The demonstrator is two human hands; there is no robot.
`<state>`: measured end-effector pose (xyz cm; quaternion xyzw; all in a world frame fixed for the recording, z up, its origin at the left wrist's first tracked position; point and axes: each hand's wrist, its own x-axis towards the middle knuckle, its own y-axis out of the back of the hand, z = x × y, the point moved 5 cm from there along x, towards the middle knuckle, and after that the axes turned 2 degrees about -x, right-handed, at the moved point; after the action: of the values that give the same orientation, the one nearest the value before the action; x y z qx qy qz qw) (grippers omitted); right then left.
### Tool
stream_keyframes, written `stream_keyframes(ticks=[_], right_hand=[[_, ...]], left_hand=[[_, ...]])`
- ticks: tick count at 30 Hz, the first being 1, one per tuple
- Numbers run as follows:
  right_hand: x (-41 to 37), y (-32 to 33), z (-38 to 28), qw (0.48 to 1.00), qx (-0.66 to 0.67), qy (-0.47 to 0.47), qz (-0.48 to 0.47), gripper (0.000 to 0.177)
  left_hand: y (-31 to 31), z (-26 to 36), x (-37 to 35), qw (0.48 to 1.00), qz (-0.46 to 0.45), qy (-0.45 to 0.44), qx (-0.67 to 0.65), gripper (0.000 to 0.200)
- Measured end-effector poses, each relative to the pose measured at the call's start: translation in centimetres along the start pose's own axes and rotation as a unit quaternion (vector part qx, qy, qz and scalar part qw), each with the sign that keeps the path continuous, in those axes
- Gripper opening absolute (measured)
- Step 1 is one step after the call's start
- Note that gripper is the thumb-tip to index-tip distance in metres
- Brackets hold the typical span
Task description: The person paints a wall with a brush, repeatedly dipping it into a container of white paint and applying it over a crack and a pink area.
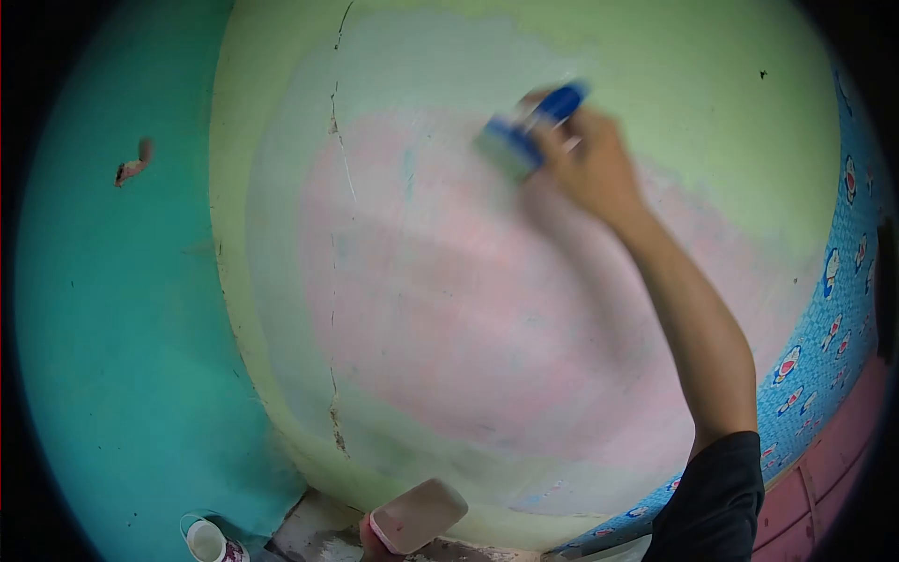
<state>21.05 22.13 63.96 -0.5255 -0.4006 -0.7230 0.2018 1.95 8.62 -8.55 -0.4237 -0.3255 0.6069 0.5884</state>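
A person's right hand [588, 169], arm raised, closed around a blurred blue-handled tool [529, 126] — long axis slanting up to the right, its end lying left of the knuckles — held against the pink patch [440, 309] on a green wall [674, 56]; left hand unseen.

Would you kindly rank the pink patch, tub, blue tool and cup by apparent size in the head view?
1. pink patch
2. tub and blue tool, about alike; the tool is blurred
3. cup, partly cut off
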Motion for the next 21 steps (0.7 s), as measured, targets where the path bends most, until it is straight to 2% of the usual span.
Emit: stream_keyframes(ticks=[2, 3, 4, 5, 6, 7, 8, 9, 10, 11, 12, 13, 14, 16, 17, 19, 21], right_hand=[[3.5, 4.0, 1.8, 0.988, 0.035, -0.014, 0.150, 0.027], [4.5, 5.7, 1.4, 0.975, -0.031, -0.018, 0.218, 0.027], [4.8, 6.5, 0.7, 0.963, -0.024, -0.019, 0.269, 0.022], [4.7, 6.2, 0.1, 0.963, -0.068, -0.006, 0.260, 0.018], [4.1, 5.6, -0.5, 0.962, -0.110, 0.006, 0.251, 0.015], [3.2, 3.8, -1.1, 0.962, -0.169, 0.068, 0.202, 0.015], [1.6, 1.6, -1.5, 0.954, -0.225, 0.129, 0.150, 0.017], [-0.6, -1.1, -2.7, 0.936, -0.286, 0.185, 0.086, 0.029], [-3.7, -4.2, -3.0, 0.927, -0.310, 0.210, 0.002, 0.034], [-7.1, -7.5, -4.2, 0.906, -0.342, 0.219, -0.122, 0.035], [-10.8, -10.2, -5.9, 0.892, -0.325, 0.284, -0.132, 0.033], [-14.1, -12.6, -7.6, 0.890, -0.303, 0.294, -0.170, 0.032], [-16.5, -14.1, -9.2, 0.887, -0.280, 0.304, -0.206, 0.031], [-18.4, -14.9, -11.2, 0.924, -0.184, 0.240, -0.232, 0.029], [-18.6, -15.3, -11.7, 0.938, -0.138, 0.207, -0.241, 0.028], [-15.8, -13.4, -10.4, 0.974, -0.070, 0.059, -0.207, 0.029], [-11.8, -10.3, -7.5, 0.994, -0.041, 0.021, -0.102, 0.024]], left_hand=[[0.7, 0.7, 0.2, 1.000, -0.014, -0.006, -0.011, 0.094], [1.4, 1.2, 0.7, 0.999, -0.033, -0.003, -0.020, 0.094], [2.0, 1.5, 1.1, 0.998, -0.052, -0.001, -0.030, 0.095], [2.6, 2.1, 1.1, 0.990, -0.057, -0.095, 0.092, 0.092], [2.4, 2.8, 0.8, 0.957, -0.060, -0.187, 0.214, 0.090], [1.6, 4.0, 0.1, 0.901, -0.061, -0.275, 0.331, 0.088], [1.7, 4.6, 0.1, 0.934, -0.061, -0.219, 0.277, 0.086], [0.4, 5.9, -0.4, 0.960, -0.058, -0.160, 0.221, 0.085], [-1.5, 7.6, -1.0, 0.980, -0.053, -0.100, 0.162, 0.084], [-3.3, 9.4, -1.8, 0.993, -0.046, -0.040, 0.103, 0.082], [-4.8, 11.0, -2.5, 0.998, -0.037, 0.020, 0.043, 0.081], [-5.3, 11.8, -3.2, 0.996, -0.027, 0.079, -0.018, 0.081], [-4.9, 12.6, -3.5, 0.996, -0.012, 0.081, -0.021, 0.080], [-3.7, 14.4, -3.7, 0.996, 0.016, 0.085, -0.022, 0.079], [-3.5, 15.5, -3.9, 0.996, 0.002, 0.086, -0.016, 0.082], [-3.2, 17.3, -3.9, 0.995, -0.032, 0.090, -0.006, 0.088], [-1.9, 18.4, -3.6, 0.992, -0.057, 0.104, -0.052, 0.086]])
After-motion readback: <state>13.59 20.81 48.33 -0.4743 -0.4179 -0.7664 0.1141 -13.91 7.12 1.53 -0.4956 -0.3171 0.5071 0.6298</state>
